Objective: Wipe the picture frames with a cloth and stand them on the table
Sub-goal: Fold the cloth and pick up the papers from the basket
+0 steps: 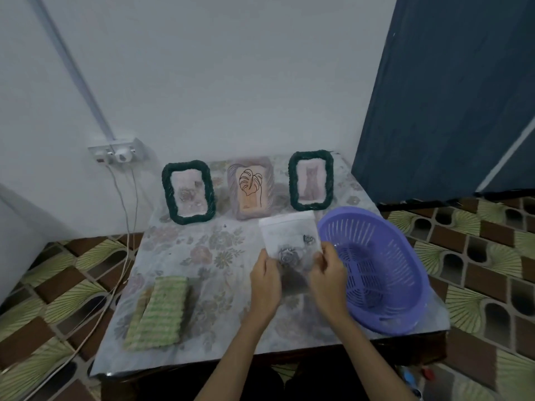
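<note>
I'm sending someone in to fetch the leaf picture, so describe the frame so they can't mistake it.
Go to the floral-covered table against the white wall. Three frames stand along its back edge; take the middle one, the pale lilac frame with a black line-drawn leaf. The dark green braided frames either side hold other pictures.

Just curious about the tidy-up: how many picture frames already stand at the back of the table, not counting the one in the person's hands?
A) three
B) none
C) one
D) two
A: two dark green braided frames and a pale frame with a leaf drawing stand upright near the wall.
</note>
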